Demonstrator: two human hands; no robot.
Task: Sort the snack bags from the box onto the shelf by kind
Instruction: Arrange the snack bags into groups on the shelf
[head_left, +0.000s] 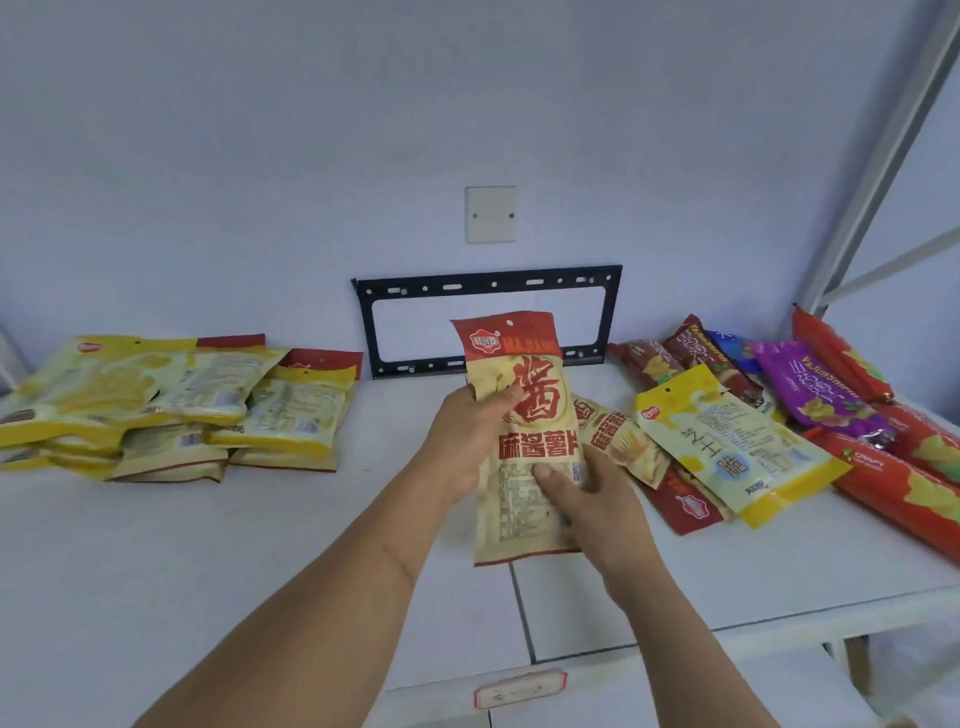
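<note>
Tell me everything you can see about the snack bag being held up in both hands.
The held snack bag is a flat, glossy beige pouch with a red top band, a punched hang hole and large red characters. It is upright above the white shelf, sealed. The left hand grips its left edge; the right hand pinches its lower right.

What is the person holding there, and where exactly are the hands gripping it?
A red-and-tan snack bag, held upright in both hands: the left hand grips its left edge near the top, the right hand its lower right part.

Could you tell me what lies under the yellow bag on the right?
Under the yellow bag lie red-topped bags like the held one; how many is hidden.
</note>
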